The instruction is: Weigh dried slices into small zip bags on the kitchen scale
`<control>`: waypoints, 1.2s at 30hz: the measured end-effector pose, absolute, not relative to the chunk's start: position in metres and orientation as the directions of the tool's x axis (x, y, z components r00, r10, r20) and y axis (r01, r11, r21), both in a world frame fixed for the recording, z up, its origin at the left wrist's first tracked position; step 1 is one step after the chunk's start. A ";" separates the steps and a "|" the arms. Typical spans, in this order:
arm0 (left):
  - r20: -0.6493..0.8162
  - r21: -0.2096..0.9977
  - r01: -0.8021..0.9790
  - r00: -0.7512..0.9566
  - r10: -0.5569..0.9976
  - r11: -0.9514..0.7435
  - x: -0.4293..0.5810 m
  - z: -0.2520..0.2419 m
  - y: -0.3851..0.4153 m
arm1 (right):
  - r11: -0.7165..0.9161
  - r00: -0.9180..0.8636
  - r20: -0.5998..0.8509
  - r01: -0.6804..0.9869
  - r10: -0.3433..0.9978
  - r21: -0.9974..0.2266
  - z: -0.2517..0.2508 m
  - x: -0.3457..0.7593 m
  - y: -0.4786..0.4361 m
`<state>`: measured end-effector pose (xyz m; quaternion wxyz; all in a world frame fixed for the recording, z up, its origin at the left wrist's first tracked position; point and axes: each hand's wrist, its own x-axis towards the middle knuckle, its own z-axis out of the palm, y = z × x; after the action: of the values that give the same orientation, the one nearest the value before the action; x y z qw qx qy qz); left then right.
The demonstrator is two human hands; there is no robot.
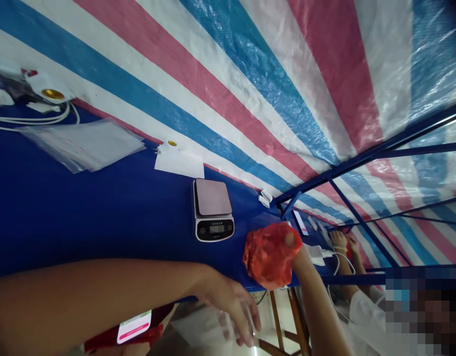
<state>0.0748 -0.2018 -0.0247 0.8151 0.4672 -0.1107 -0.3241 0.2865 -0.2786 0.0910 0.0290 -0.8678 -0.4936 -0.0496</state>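
Observation:
My left hand [233, 304] reaches over the table's front edge, its fingers curled round a clear plastic bag [198, 324]. That bag is see-through, so its outline and any contents are hard to make out. My right hand [291, 241] is closed on a crumpled red plastic bag [268, 257] at the table edge. Most of its fingers are hidden by the red plastic; what the bag contains does not show. Left of the red bag, a small digital kitchen scale [214, 210] lies on the blue tabletop [102, 212] with nothing on its plate.
Flat clear zip bags [90, 143] and a white paper [179, 162] lie along the striped tarp wall [213, 99]. A lit phone [135, 326] is below the edge. At right are blue frame bars [331, 173], another phone [300, 222] and another person's hands [339, 240].

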 end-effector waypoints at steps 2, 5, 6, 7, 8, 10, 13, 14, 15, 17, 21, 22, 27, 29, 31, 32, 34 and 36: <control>-0.091 0.850 0.389 0.774 -0.627 0.356 0.074 -0.025 -0.202 | -0.565 0.609 0.156 0.786 0.778 -0.251 0.104 0.289 -0.286; -0.131 0.842 0.417 0.774 -0.619 0.343 0.074 -0.023 -0.202 | -0.480 0.739 -0.015 0.422 0.674 -0.769 0.117 0.285 -0.295; -0.154 0.833 0.439 0.769 -0.621 0.337 0.074 -0.022 -0.202 | -0.449 0.727 -0.093 0.312 0.680 -0.837 0.119 0.282 -0.298; -0.170 0.827 0.456 0.762 -0.625 0.330 0.074 -0.021 -0.202 | -0.453 0.700 -0.145 0.277 0.699 -0.847 0.119 0.279 -0.300; -0.179 0.823 0.465 0.757 -0.628 0.326 0.074 -0.020 -0.202 | -0.477 0.683 -0.164 0.298 0.711 -0.827 0.118 0.276 -0.301; -0.185 0.821 0.468 0.760 -0.623 0.327 0.073 -0.018 -0.201 | -0.535 0.692 -0.128 0.412 0.710 -0.737 0.118 0.272 -0.301; -0.200 0.816 0.476 0.764 -0.613 0.327 0.073 -0.018 -0.201 | -0.537 0.746 0.009 0.488 0.666 -0.688 0.132 0.273 -0.297; -0.205 0.813 0.484 0.758 -0.620 0.323 0.073 -0.018 -0.201 | -0.479 0.759 0.055 0.463 0.649 -0.745 0.141 0.274 -0.295; -0.207 0.812 0.489 0.750 -0.628 0.317 0.074 -0.019 -0.201 | -0.392 0.772 0.093 0.417 0.628 -0.820 0.153 0.275 -0.292; -0.195 0.816 0.482 0.748 -0.635 0.318 0.076 -0.023 -0.202 | -0.184 0.777 0.098 0.267 0.622 -0.946 0.175 0.278 -0.283; -0.104 0.854 0.390 0.776 -0.622 0.344 0.080 -0.032 -0.205 | -0.126 0.769 -0.020 0.079 0.639 -0.989 0.192 0.284 -0.261; -0.083 0.861 0.374 0.771 -0.631 0.345 0.081 -0.034 -0.206 | -0.168 0.756 -0.072 0.051 0.651 -0.985 0.191 0.286 -0.255; -0.146 0.844 0.441 0.736 -0.661 0.305 0.082 -0.029 -0.203 | 0.016 0.759 0.065 0.072 0.648 -0.997 0.192 0.303 -0.233; -0.176 0.838 0.460 0.738 -0.651 0.294 0.082 -0.026 -0.202 | 0.109 0.772 0.173 0.134 0.612 -0.985 0.187 0.306 -0.227; -0.166 0.843 0.451 0.735 -0.657 0.292 0.084 -0.027 -0.204 | 0.003 0.753 0.122 0.158 0.646 -0.987 0.169 0.301 -0.224; -0.153 0.848 0.442 0.733 -0.663 0.293 0.085 -0.029 -0.205 | -0.130 0.727 0.025 0.156 0.686 -0.979 0.156 0.297 -0.223; -0.126 0.857 0.424 0.724 -0.678 0.293 0.090 -0.035 -0.209 | -0.314 0.665 -0.151 0.131 0.732 -0.940 0.128 0.286 -0.221; -0.095 0.865 0.398 0.728 -0.679 0.305 0.095 -0.043 -0.212 | -0.407 0.605 -0.258 0.121 0.753 -0.905 0.111 0.279 -0.216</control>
<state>0.0946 -0.2120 -0.0432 0.7945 0.4823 -0.1458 -0.3391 0.2791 -0.2161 0.1110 0.4637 -0.7666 -0.2851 0.3407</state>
